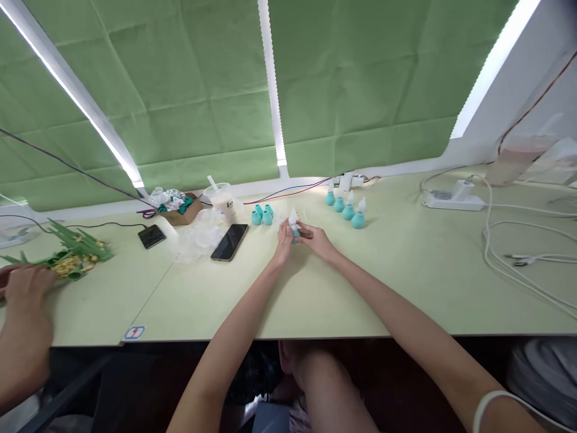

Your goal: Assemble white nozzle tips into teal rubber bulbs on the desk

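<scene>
Between my hands, a small teal bulb with a white pointed nozzle (pixel 293 217) stands upright over the table. My left hand (pixel 283 243) is closed around its left side, and my right hand (pixel 317 240) grips it from the right with bent fingers. The lower part of the bulb is mostly covered by fingers. Just behind to the left is a cluster of several teal bulbs without nozzles (pixel 256 217). To the right, several teal bulbs with white nozzles (pixel 347 211) stand in a slanting row. Tiny clear pieces (pixel 306 214) lie behind my hands, too small to make out.
Left of my hands lie a black phone (pixel 229 242), crumpled clear plastic (pixel 196 237), a drink cup (pixel 222 201) and a cardboard box (pixel 183 211). A power strip (pixel 454 201) and white cables sit right. Another person's hand (pixel 29 282) holds green stems far left.
</scene>
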